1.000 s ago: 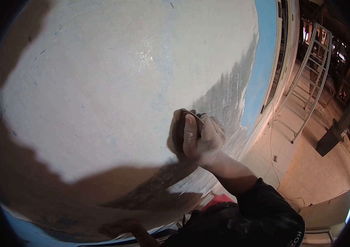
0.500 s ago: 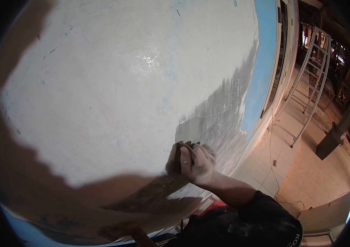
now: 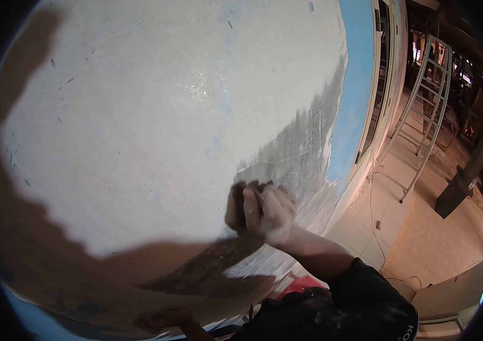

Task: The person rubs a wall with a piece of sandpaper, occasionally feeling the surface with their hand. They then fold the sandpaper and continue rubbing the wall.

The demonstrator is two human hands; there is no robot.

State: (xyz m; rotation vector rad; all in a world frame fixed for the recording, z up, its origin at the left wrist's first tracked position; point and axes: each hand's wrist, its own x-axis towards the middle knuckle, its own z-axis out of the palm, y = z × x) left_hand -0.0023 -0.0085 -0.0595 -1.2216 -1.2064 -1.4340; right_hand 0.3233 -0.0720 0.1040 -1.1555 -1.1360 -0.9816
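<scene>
My right hand point(image 3: 269, 213) is pressed up against the wall point(image 3: 139, 125), its fingers curled around a thin, dark-edged thing that I cannot make out. Around it the wall changes from whitish to a streaked grey patch point(image 3: 290, 142), and the hand's shadow falls beside it. Low in the view, in deep shade close to the wall, is my left hand point(image 3: 165, 319); its fingers are too dim to read. Pale dust marks the black sleeve of the right arm.
Blue paint point(image 3: 355, 96) borders the whitish area, next to a window frame point(image 3: 386, 85). A metal ladder point(image 3: 437, 102) stands at the right on the tiled floor point(image 3: 423, 238). A dark box-like object point(image 3: 453, 196) and a thin cable point(image 3: 372, 199) are also there.
My right hand has moved slightly up and left along the wall. The wall's marks have shifted a little left in the view. My left hand has barely moved.
</scene>
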